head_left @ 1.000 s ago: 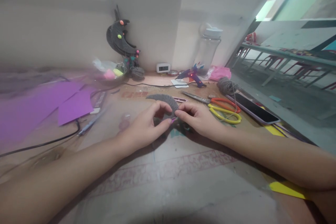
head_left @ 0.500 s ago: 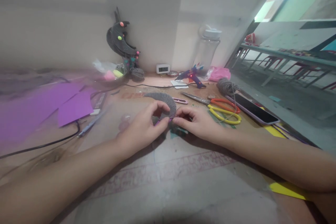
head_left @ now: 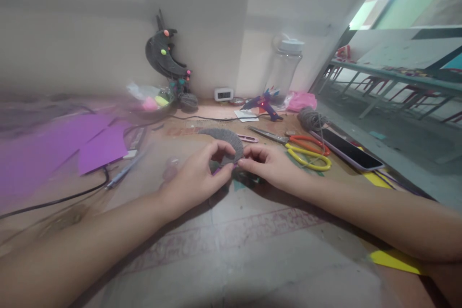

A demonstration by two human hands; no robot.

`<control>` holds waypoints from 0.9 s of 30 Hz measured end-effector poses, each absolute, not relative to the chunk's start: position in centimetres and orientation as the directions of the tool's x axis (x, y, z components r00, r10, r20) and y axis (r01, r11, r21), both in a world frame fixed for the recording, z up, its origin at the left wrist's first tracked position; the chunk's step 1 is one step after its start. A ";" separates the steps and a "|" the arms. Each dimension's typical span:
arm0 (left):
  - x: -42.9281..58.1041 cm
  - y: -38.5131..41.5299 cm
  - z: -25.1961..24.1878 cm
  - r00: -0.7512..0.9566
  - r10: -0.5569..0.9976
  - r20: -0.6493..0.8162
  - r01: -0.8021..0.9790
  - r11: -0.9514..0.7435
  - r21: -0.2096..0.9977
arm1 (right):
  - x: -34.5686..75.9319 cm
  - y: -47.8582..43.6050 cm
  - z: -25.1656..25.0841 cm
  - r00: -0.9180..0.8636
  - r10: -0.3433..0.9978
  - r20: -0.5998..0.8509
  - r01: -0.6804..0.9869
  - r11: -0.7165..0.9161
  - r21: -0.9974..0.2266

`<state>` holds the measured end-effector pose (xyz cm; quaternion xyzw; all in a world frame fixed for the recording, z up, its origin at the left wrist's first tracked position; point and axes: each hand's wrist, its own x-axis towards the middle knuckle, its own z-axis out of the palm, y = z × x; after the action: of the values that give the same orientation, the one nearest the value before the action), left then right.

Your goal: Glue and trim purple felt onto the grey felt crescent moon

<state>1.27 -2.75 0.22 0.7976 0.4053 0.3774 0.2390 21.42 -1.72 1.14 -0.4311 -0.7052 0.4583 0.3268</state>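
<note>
A curved grey yarn-wrapped piece [head_left: 234, 140] lies at the middle of the table, its near end between my hands. My left hand [head_left: 202, 168] holds that end, thumb and fingers closed round its edge. Close beside it, my right hand [head_left: 267, 163] is pinched at a small purple strip [head_left: 235, 165] at the piece's lower edge. The fingertips of both hands nearly meet there. A pink cutter [head_left: 249, 138] lies just behind my right hand.
Orange-handled scissors [head_left: 310, 143] and yellow-handled ones [head_left: 310, 160] lie right of my hands, near a phone [head_left: 352, 150] and grey yarn [head_left: 311, 119]. Behind stand a glue gun [head_left: 265, 104], clock [head_left: 224, 94] and bottle [head_left: 287, 65]. Purple sheets [head_left: 103, 147] lie left.
The grey piece has shifted very slightly between my fingers, and my right fingertips have moved a little. Both hands keep their grip in nearly the same place.
</note>
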 end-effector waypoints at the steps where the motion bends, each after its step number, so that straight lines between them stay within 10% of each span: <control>1: 1.3 -2.8 0.3 0.390 0.824 0.411 0.462 -0.562 0.686 | 21.4 -1.7 1.1 -0.421 0.906 0.043 0.270 0.170 -0.948; 27: 1.2 -2.7 0.1 0.410 0.817 0.406 0.400 -0.561 0.725 | 21.7 -1.7 1.0 -0.434 0.883 0.178 0.315 0.334 -0.888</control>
<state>1.24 -2.68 0.11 0.7947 0.3827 0.3856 0.2706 21.74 -1.73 1.02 -0.4047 -0.7402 0.4112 0.3452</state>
